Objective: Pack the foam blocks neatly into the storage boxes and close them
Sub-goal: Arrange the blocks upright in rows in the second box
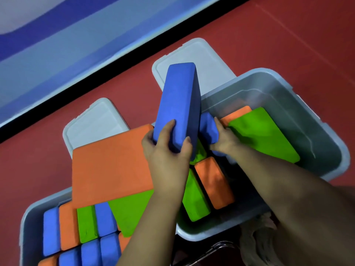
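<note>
Two grey boxes sit on the red floor, the left box (26, 223) packed with blue, orange and green blocks standing on edge, the right box (324, 131) holding fewer. The left hand (167, 150) grips the near end of a long blue block (176, 104), thumb on one face and fingers curled round the other, so the block tilts up and away over the gap between the boxes. The right hand (224, 139) has its fingers clamped on a smaller blue block (208, 127) at the right box's near-left wall. A big orange slab (111, 169) lies across the left box's far end, over a green slab (130, 212). Inside the right box lie a green slab (265, 135) over an orange piece (236, 114), plus a green block (196, 200) and orange block (213, 183) side by side. Two lids (96, 123) lie flat on the floor beyond the boxes.
</note>
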`<action>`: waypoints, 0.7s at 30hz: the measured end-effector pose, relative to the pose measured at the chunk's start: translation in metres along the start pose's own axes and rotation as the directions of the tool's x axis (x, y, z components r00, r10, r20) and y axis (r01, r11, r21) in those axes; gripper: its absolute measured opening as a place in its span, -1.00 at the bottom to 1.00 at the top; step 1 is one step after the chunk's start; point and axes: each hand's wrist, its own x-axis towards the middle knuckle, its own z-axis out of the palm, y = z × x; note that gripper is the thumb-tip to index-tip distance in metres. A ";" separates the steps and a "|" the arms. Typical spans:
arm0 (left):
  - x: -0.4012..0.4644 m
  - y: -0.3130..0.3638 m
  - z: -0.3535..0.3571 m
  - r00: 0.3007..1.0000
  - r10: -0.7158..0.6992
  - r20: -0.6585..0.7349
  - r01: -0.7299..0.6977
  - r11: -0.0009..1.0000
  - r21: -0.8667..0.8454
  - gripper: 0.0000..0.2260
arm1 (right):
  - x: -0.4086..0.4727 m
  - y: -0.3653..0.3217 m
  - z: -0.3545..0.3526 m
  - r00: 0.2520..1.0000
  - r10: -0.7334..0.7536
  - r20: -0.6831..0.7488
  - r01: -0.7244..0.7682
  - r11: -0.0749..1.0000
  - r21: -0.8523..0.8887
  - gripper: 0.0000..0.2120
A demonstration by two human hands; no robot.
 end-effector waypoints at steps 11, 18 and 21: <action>0.000 0.003 -0.001 0.999 -0.054 -0.004 0.053 0.998 -0.042 -0.54 | 0.002 0.001 0.003 0.993 0.082 0.080 -0.087 0.994 0.067 -0.17; -0.008 0.019 0.001 0.966 -0.258 -0.035 0.219 0.876 -0.429 -0.49 | -0.037 -0.029 -0.028 0.961 0.242 -0.133 -0.134 0.830 0.541 -0.52; -0.013 0.040 0.005 0.902 -0.416 0.115 0.359 0.575 -0.735 -0.57 | -0.072 -0.050 -0.068 0.967 0.210 0.142 -0.193 0.252 0.948 -0.48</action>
